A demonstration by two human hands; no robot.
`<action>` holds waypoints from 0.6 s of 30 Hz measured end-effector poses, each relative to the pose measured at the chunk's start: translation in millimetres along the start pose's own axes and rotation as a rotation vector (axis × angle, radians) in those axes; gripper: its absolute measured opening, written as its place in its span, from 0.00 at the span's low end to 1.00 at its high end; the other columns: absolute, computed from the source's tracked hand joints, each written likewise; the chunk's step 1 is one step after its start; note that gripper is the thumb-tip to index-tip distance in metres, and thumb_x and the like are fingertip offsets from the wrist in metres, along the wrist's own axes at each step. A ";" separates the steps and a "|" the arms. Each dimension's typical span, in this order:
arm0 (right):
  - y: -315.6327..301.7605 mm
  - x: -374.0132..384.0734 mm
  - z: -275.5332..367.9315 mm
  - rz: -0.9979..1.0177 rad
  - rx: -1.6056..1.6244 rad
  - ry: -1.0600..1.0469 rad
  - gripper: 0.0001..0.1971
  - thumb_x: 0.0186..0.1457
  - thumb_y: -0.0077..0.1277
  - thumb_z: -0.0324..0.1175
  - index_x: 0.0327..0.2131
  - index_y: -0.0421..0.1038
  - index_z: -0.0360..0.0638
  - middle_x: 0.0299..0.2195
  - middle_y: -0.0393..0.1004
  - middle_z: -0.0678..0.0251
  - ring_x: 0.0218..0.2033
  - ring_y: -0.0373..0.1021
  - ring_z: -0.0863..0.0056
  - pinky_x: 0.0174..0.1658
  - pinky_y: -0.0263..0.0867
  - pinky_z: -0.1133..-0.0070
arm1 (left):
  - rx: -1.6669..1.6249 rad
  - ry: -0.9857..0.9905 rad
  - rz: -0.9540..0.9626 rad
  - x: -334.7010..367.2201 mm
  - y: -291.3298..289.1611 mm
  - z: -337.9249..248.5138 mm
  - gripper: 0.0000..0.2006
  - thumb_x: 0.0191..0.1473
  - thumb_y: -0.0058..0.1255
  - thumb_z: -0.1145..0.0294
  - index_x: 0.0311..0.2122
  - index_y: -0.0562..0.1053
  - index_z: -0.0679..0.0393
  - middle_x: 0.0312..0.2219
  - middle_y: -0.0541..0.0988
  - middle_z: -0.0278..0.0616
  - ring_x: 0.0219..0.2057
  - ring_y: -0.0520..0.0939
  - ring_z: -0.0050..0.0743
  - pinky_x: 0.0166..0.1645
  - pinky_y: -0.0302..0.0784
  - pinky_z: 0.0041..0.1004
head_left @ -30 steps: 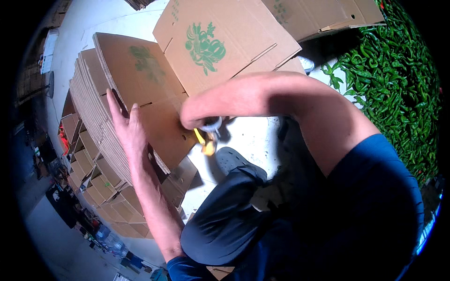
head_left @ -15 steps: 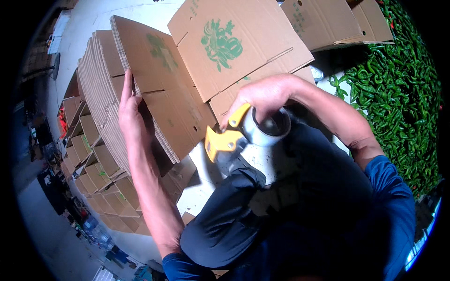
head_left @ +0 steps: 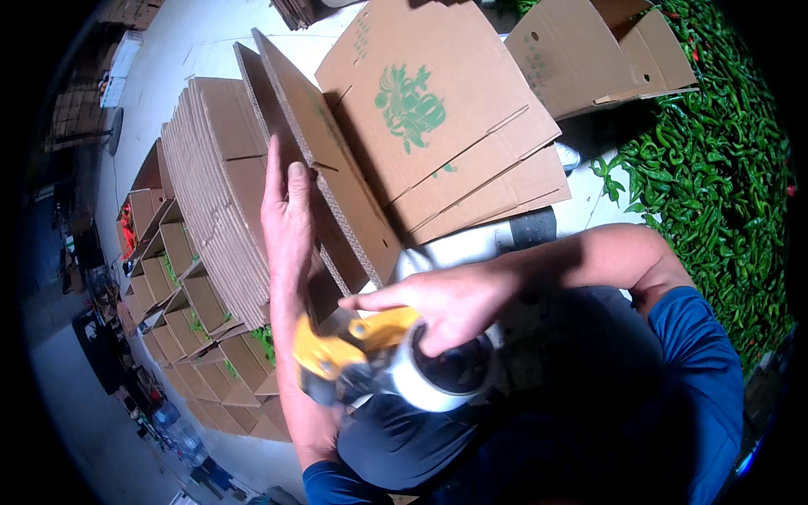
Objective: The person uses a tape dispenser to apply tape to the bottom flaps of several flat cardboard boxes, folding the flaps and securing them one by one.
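My right hand (head_left: 459,307) holds a tape dispenser (head_left: 324,349) with yellow parts and a wide white roll, low over my lap and blurred by motion. Some of its fingers dip into the roll's core. To the left, my left hand (head_left: 289,223) grips the edge of a folded brown cardboard box (head_left: 337,172), its index finger and thumb pointing up along the panels. The box stands on edge, its two panels slightly apart; part of it hides behind my hand. Directly left leans a thick stack of flattened boxes (head_left: 215,194).
Ahead, several flat box panels (head_left: 459,93) bear a green vegetable print. An opened carton (head_left: 581,55) stands at the far right beside a large heap of green peppers (head_left: 711,185). Cartons with green contents (head_left: 206,303) stand at the left on the pale floor (head_left: 202,46).
The tape dispenser has moved left and toward me with my right hand. My left hand has shifted right, and the box has swung more upright, showing a gap between its panels.
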State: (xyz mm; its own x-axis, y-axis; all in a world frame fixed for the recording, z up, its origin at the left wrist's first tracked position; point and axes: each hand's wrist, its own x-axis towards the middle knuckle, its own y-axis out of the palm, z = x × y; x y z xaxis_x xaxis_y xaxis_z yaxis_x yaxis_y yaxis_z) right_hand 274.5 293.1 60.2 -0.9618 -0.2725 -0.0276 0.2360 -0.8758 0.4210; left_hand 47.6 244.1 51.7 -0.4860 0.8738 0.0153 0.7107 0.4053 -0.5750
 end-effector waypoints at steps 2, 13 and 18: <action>6.7 4.7 2.0 -0.207 0.123 0.179 0.38 0.49 0.55 0.24 0.64 0.54 0.28 0.33 0.77 0.62 0.29 0.73 0.82 0.30 0.70 0.81 | 0.058 0.027 0.035 4.1 -2.6 4.2 0.32 0.61 0.50 0.64 0.69 0.56 0.54 0.67 0.59 0.48 0.68 0.58 0.39 0.70 0.51 0.35; -21.4 -64.0 15.4 -0.848 0.320 0.263 0.07 0.56 0.54 0.23 0.38 0.67 0.38 0.27 0.67 0.72 0.28 0.69 0.83 0.31 0.73 0.80 | 0.112 -0.091 -0.067 -4.3 -37.6 13.2 0.35 0.61 0.40 0.83 0.71 0.45 0.57 0.70 0.50 0.51 0.70 0.52 0.41 0.72 0.48 0.35; -85.2 32.9 -39.9 -1.120 0.286 0.232 0.06 0.59 0.49 0.22 0.39 0.65 0.41 0.26 0.66 0.73 0.25 0.63 0.84 0.29 0.65 0.81 | 0.060 -0.104 -0.037 3.6 -25.6 9.4 0.35 0.62 0.41 0.83 0.71 0.43 0.61 0.69 0.51 0.54 0.70 0.54 0.42 0.71 0.48 0.34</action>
State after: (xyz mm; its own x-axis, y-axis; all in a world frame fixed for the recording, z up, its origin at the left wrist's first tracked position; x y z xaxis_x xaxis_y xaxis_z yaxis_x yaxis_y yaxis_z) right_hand 228.3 342.9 -12.7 -0.5577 0.4997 -0.6628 -0.7918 -0.5598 0.2442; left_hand 22.9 234.3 58.8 -0.5637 0.8247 -0.0460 0.6613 0.4172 -0.6234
